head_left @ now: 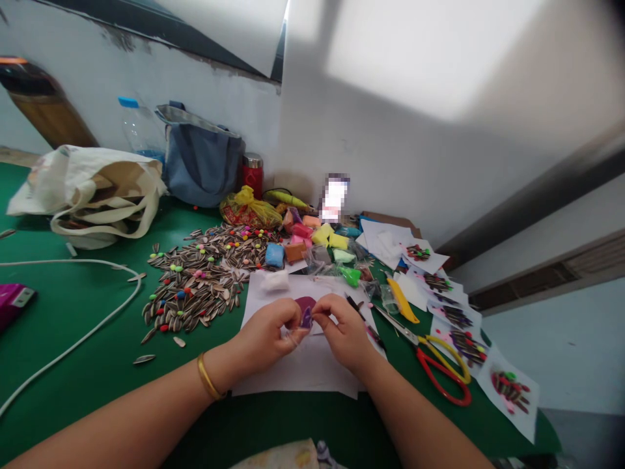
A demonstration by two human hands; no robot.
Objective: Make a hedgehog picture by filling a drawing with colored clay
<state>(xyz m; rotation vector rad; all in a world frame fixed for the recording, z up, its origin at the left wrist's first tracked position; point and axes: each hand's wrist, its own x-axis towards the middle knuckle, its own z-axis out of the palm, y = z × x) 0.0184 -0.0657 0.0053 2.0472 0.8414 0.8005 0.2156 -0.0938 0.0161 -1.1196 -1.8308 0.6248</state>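
Hands (pixel 306 329) pinch purple clay (pixel 306 318) | yellow bag (pixel 249 210) knotted, contents unclear

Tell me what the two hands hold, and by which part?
Both the left hand and right hand pinch a small purple piece by its edges, fingertips only.

This looks like a craft corner in a classroom or hobby room. A green surface (pixel 88 306) pushed against a plain white wall (pixel 390 163) carries a heap of sunflower seeds (pixel 195 280), small packs of coloured modelling clay (pixel 312 238), scissors (pixel 439 365) and a row of finished seed pictures on paper (pixel 459 319). Cloth bags (pixel 92 189), a water bottle (pixel 139 130) and a red flask (pixel 252 172) stand at the back.
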